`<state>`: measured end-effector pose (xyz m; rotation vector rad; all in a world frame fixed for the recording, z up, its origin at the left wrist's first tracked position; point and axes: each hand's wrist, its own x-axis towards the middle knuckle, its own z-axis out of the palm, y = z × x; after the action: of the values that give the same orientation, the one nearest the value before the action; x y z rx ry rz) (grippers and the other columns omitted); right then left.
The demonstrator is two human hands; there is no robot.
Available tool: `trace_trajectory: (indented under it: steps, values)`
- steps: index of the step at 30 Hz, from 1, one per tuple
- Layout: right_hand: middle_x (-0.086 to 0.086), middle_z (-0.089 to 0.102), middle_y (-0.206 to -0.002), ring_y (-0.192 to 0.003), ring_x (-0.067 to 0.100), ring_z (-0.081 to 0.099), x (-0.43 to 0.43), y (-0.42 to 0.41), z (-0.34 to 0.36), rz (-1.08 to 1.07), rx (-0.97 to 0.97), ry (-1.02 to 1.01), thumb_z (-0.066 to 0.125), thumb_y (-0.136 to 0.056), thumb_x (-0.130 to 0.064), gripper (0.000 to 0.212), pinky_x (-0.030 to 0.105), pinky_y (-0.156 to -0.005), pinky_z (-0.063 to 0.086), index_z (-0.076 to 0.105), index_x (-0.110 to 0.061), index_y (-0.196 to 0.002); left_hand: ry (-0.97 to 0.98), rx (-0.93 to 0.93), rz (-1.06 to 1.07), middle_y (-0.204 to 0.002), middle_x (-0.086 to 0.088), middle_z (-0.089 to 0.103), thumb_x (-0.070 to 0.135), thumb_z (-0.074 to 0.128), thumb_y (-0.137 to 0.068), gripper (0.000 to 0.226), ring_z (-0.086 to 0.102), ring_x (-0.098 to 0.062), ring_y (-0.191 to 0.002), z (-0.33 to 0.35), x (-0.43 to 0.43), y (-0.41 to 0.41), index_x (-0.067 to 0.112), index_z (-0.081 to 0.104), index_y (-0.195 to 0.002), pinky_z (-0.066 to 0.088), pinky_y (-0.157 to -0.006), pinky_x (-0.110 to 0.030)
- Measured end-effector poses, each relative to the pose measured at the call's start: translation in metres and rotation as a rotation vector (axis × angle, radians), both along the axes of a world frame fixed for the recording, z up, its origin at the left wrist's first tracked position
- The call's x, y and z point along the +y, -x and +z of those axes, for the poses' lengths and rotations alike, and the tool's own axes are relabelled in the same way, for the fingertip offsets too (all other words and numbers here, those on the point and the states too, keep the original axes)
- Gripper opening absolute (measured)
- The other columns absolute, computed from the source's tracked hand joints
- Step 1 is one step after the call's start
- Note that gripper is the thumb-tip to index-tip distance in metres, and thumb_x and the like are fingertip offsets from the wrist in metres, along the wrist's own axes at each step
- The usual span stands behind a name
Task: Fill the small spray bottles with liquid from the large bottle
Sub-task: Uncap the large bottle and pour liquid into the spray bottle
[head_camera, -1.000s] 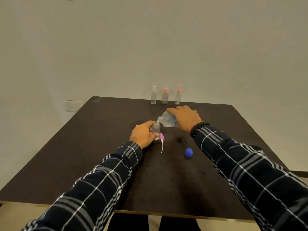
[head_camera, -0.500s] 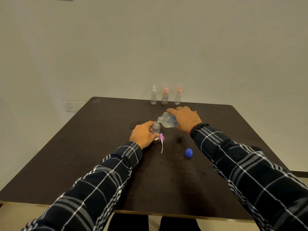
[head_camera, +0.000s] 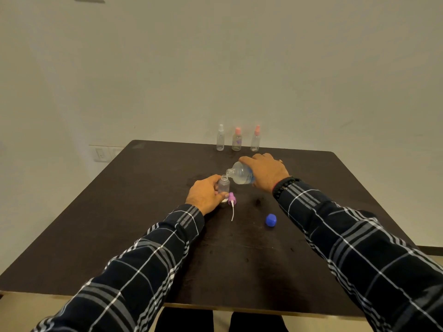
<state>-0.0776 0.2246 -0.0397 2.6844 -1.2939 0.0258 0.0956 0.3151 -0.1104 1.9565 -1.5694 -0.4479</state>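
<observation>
A: A wide dark table (head_camera: 143,212) filled the shot, with the plaid left sleeve (head_camera: 134,271) and right sleeve (head_camera: 359,255) reaching in over the near edge.
B: And the right hand (head_camera: 266,172) was wrapped over the large bottle (head_camera: 241,174), fingers curled round its body. The bottle was tipped nearly flat, neck pointing left.
A: Its mouth sat right at the open top of the small spray bottle (head_camera: 224,185). Touching or just above, I couldn't tell.
B: The left hand (head_camera: 206,194) gripped that little one, thumb and fingers round its sides, upright near the table's middle.
A: Along the far edge stood a row: the white-topped bottle (head_camera: 220,138), the middle pink-topped bottle (head_camera: 236,139) and the right pink-topped bottle (head_camera: 255,139).
B: Just right of the held bottle lay the purple spray head (head_camera: 231,198), its white tube trailing toward the camera.
A: And smallest, the blue cap (head_camera: 271,220), alone on the tabletop near the right sleeve.
B: Whether liquid was running was too small to tell.
</observation>
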Motion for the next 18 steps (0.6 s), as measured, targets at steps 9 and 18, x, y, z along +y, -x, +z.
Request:
trace_trajectory:
  steps: [9,18]
  values:
    - [0.007,0.050,-0.139,-0.130,0.032,0.045,0.000,0.000,0.001,0.005,0.007,0.010,0.074,-0.089,-0.026,0.073,0.053,-0.100,0.048,0.033,-0.033,-0.149,-0.010,0.007,0.006,-0.102,0.010,0.063,0.038,0.071,-0.090,0.047,0.061,-0.011,-0.096,0.002,0.001,0.001,0.026,0.054,-0.132,0.050,-0.090,-0.031]
    - [0.007,0.053,-0.137,-0.129,0.032,0.048,0.001,0.006,-0.012,-0.017,-0.179,-0.137,0.079,-0.084,-0.029,0.076,0.058,-0.103,0.046,0.035,-0.031,-0.146,0.004,0.017,0.010,-0.110,0.006,0.067,0.037,0.070,-0.090,0.046,0.060,-0.009,-0.095,0.003,0.002,0.002,0.026,0.054,-0.132,0.046,-0.087,-0.027]
